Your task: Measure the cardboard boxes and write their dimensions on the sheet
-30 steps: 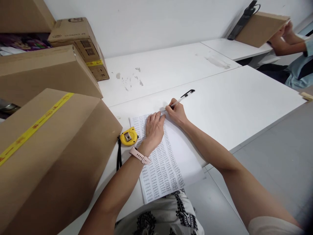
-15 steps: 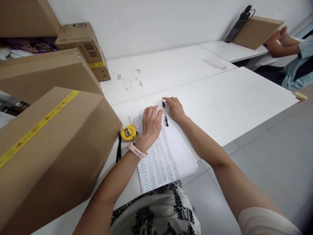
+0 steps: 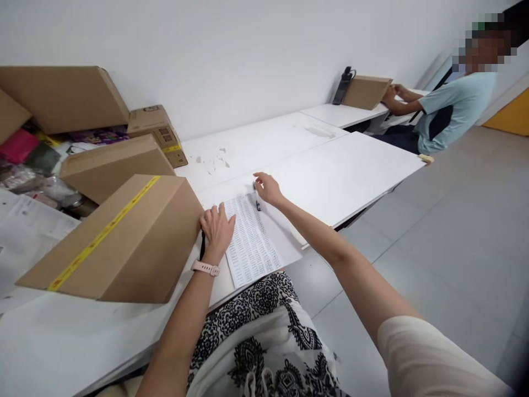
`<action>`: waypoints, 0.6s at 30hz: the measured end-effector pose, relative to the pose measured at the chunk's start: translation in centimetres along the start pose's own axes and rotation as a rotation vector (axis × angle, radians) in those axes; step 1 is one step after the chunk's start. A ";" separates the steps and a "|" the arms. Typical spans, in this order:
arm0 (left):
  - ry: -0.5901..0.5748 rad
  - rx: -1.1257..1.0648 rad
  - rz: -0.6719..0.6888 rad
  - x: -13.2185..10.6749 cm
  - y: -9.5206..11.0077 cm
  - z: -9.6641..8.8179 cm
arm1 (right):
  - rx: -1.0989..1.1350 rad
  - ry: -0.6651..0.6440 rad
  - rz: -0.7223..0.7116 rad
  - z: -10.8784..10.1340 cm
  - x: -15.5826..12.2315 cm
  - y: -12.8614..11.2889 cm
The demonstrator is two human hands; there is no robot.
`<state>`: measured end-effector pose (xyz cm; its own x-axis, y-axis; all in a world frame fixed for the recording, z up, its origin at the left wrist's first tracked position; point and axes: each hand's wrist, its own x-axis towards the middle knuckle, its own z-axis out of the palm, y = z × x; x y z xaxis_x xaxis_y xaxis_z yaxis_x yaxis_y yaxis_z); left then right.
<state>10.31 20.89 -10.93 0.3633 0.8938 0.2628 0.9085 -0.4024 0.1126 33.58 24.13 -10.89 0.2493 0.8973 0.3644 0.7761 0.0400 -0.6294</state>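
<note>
My left hand (image 3: pixel 217 227) lies with bent fingers over the spot of the yellow tape measure, which it hides; only the tape's black strap (image 3: pixel 202 245) shows beside the box. The fingers seem to be round it. A pink watch strap (image 3: pixel 205 268) is on that wrist. To its right lies a sheet covered in columns of handwriting (image 3: pixel 250 242), on top of blank white paper (image 3: pixel 285 242). My right hand (image 3: pixel 268 188) rests at the top of the papers, fingers loosely apart, beside a black-and-clear pen (image 3: pixel 258 205) that lies on the sheet.
A taped cardboard box (image 3: pixel 144 242) stands close on my left, with another carton (image 3: pixel 119 165) and a small box (image 3: pixel 159 132) behind. White table (image 3: pixel 330 171) stretches right. At the far table a person (image 3: pixel 454 110) handles a cardboard box (image 3: pixel 366 92) beside a dark bottle (image 3: pixel 343 85).
My left hand has moved left off the written sheet onto the tape measure, now covered. My right hand stays beside the pen. The view has shifted, showing more of the other person.
</note>
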 end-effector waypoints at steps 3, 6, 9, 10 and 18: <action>0.028 -0.051 -0.010 -1.4 -1.1 -0.3 | 0.007 -0.097 -0.091 0.1 -2.2 -2.9; 0.013 -0.157 0.014 -2.0 -2.6 -0.3 | 0.071 -0.253 -0.069 0.7 -4.2 -5.0; 0.114 -0.396 0.022 -2.8 -3.4 -0.8 | 0.329 -0.369 0.069 1.3 -5.8 -6.6; 0.158 -0.487 0.036 -3.2 -3.5 -1.1 | 0.464 -0.410 0.134 1.4 -6.3 -7.1; 0.371 -0.766 0.185 -7.9 -2.8 -6.1 | 1.100 -0.716 0.159 -1.5 -9.5 -12.7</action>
<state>3.61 13.77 -7.49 0.2797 0.7327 0.6205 0.4044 -0.6760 0.6160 22.16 14.42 -5.36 -0.3298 0.9440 0.0085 -0.1901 -0.0576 -0.9801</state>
